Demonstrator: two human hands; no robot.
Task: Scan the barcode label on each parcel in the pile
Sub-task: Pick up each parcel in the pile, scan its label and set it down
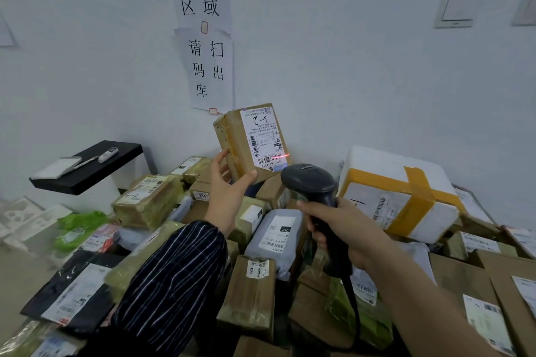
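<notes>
My left hand (pixel 229 182) holds a small brown cardboard parcel (pixel 232 139) up above the pile, thumb and fingers around its lower corner. Its white shipping label (pixel 262 136) faces me, and a red scan line (pixel 280 156) lies across the barcode at the label's bottom edge. My right hand (pixel 345 226) grips the handle of a black barcode scanner (pixel 309 182), whose head sits just below and right of the parcel, pointing at the label. The scanner's cable (pixel 355 307) hangs down over the pile.
Many labelled parcels fill the floor: brown boxes, a grey mailer bag (pixel 275 235), a black bag (pixel 72 295), a green bag (pixel 78 226), and a white foam box (pixel 406 191) with yellow tape at right. A black shelf (pixel 87 168) with small items stands left. Paper signs (pixel 208 66) hang on the wall.
</notes>
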